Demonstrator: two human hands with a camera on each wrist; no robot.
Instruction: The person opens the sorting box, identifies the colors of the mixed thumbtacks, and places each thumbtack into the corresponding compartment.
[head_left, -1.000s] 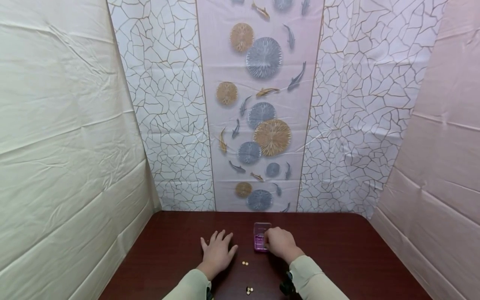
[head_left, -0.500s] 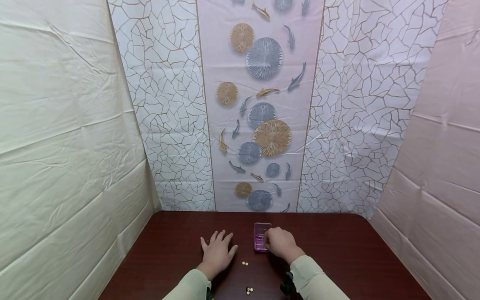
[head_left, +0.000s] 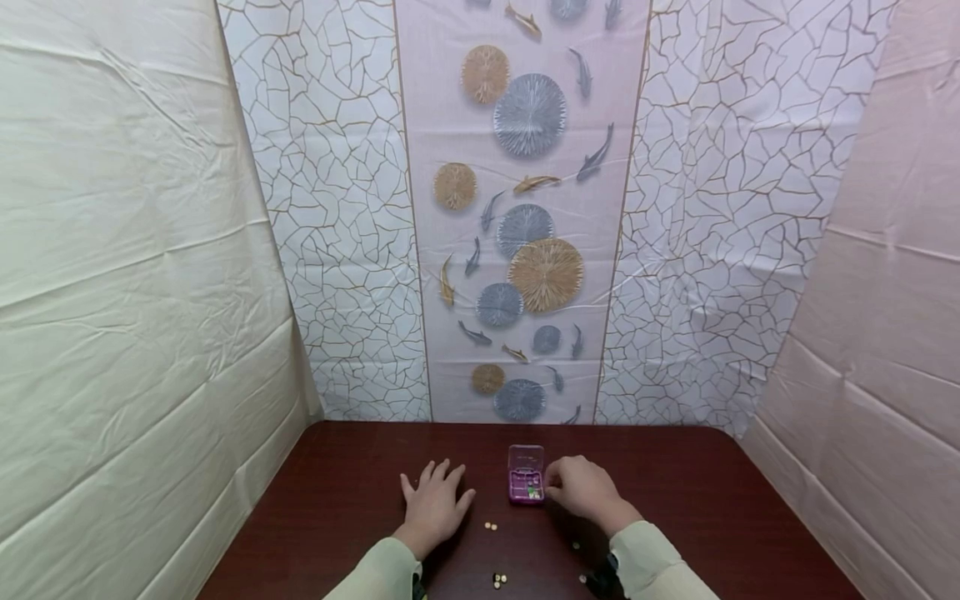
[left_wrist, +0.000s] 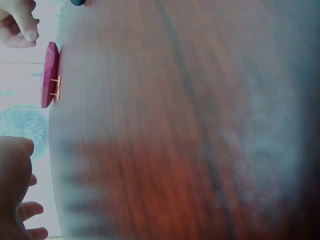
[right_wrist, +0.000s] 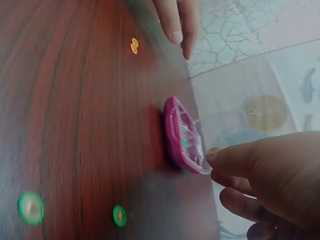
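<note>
A small magenta pill box (head_left: pixel 517 486) stands on the table with its clear lid (head_left: pixel 526 457) raised. Green and whitish bits (head_left: pixel 533 492) lie in its right-hand compartments. My right hand (head_left: pixel 588 492) hovers just off the box's right side, fingers loosely bent; in the right wrist view the thumb (right_wrist: pixel 235 156) appears close to the box rim, and I see nothing between the fingertips. To the left of the box my left hand (head_left: pixel 435 506) rests on the table, fingers spread. Two gold button-like discs (head_left: pixel 491 526) lie between that hand and the box's near side.
More small gold discs (head_left: pixel 499 580) lie nearer the table's front. Two green-rimmed discs, one further (right_wrist: pixel 119 216) and one nearer (right_wrist: pixel 31 207), are on the dark wood table (head_left: pixel 675 500) below my right forearm. Patterned cloth (head_left: pixel 360 333) hangs behind the table.
My right hand has drawn back to the right from over the box, uncovering the green and whitish bits inside and the green discs near the forearm. My left hand stays put.
</note>
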